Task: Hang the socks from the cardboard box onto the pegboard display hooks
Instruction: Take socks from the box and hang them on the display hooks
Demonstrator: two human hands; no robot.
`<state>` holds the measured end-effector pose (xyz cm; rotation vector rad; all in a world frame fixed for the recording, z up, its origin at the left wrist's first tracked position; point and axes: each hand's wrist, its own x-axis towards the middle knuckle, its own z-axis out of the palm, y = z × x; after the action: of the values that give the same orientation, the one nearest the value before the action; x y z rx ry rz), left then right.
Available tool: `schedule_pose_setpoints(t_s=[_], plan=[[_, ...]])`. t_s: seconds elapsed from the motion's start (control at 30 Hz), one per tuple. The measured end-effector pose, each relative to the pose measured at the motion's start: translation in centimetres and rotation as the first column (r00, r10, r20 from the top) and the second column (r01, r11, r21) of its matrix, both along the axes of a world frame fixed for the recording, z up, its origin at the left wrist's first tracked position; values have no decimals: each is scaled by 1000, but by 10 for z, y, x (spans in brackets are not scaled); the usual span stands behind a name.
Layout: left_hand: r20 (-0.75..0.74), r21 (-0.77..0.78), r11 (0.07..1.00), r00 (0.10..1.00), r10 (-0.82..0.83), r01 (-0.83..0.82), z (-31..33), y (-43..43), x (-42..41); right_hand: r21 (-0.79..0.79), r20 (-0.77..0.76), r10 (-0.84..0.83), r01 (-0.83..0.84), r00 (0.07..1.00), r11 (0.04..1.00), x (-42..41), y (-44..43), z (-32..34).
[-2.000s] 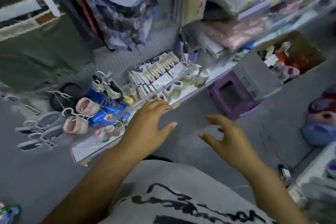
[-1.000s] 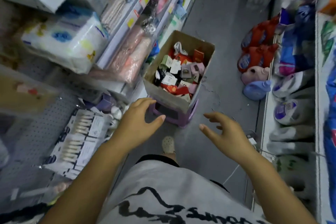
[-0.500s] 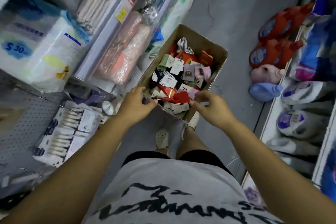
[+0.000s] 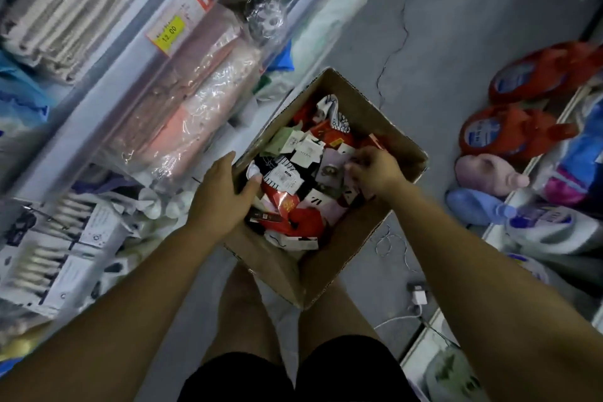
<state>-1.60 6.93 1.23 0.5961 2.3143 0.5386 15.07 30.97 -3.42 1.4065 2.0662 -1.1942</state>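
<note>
we steady the brown cardboard box (image 4: 321, 272), left grip (image 4: 222, 197) clasping its nine o'clock wall, while right grip (image 4: 375, 173) pinches a pale-pink carded sock (image 4: 331, 157).

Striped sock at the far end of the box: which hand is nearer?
Right. The right hand, pinching a pink pack, is inside the cardboard box just short of the striped sock; the left hand grips the box's left wall, farther back.

Red detergent bottles (image 4: 509, 137), wrapped pink towels (image 4: 195, 101), yellow price tag (image 4: 170, 33).
</note>
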Motion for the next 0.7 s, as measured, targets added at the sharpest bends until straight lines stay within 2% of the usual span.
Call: schedule_pose_setpoints(t_s=[0.07,0.13,0.2,0.27,0.37,0.4,0.47,0.6,0.7], plan=[[-24,-5,999,999,-44,44,-10,8,-4,29,40,45,-46,998,999,-5,6,-14],[-96,-37,995,991,-97,93,-16,10,-6,8,108,129,-131,986,991,-10,6,-28],[-134,-61,987,979,-154,147,-21,7,-7,-9,172,147,-147,974,989,-13,3,-41],[-121,-61,983,976,-182,175,-24,3,-9,1,255,168,-174,952,985,-16,0,-48],[-99,-48,983,978,-183,179,-27,2,-14,-39,267,102,-95,958,995,-20,0,-50],[-92,-43,982,978,-187,183,-27,1,-15,-6,298,190,-197,935,980,-22,0,-47],[-51,-24,983,982,-184,183,-27,0,-16,92,303,185,-222,935,971,-16,5,-44],[66,65,988,988,-143,139,-19,-3,-20,87,81,60,-67,995,994,-6,4,0],[-16,140,984,994,-108,109,-2,-4,-17,41,-118,-115,121,986,992,3,-13,46]])
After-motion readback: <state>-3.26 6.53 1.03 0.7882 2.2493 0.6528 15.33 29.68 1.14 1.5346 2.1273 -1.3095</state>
